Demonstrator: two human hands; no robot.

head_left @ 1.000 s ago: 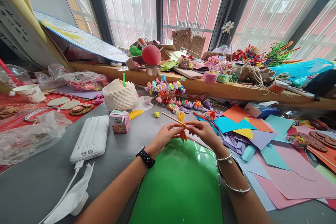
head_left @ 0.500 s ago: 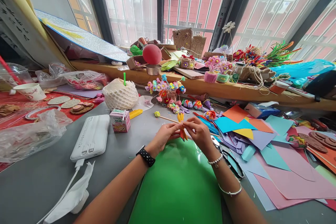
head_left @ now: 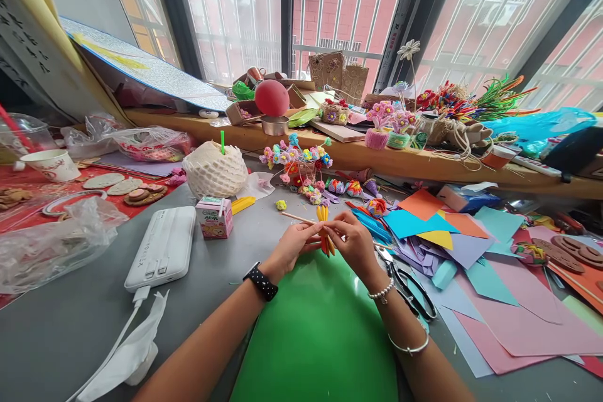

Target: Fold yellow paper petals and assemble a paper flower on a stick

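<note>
In front of me, my left hand (head_left: 295, 245) pinches a yellow and orange folded-paper piece (head_left: 323, 213) from its left side. My right hand (head_left: 352, 244) grips the same piece from the right, fingertips nearly meeting the left ones. Narrow pointed paper petals stick out above and below the fingers. A thin wooden stick (head_left: 298, 218) runs sideways at the piece, its left end bare; its middle is hidden by my fingers. Both hands are above a green glossy board (head_left: 320, 326). A small yellow-green pom-pom (head_left: 281, 205) lies on the table beyond the stick's tip.
To the right are scissors (head_left: 407, 282) and many coloured paper sheets (head_left: 513, 301). A white power bank (head_left: 162, 248), a pink drink carton (head_left: 214, 217) and a net-wrapped coconut (head_left: 215, 168) stand left. Small craft flowers (head_left: 301, 160) sit behind my hands, below the cluttered window ledge (head_left: 419, 160).
The stick's left tip has dropped slightly and now shows apart from the pom-pom. The paper piece has tipped a little between my fingers. Both hands keep their hold.
</note>
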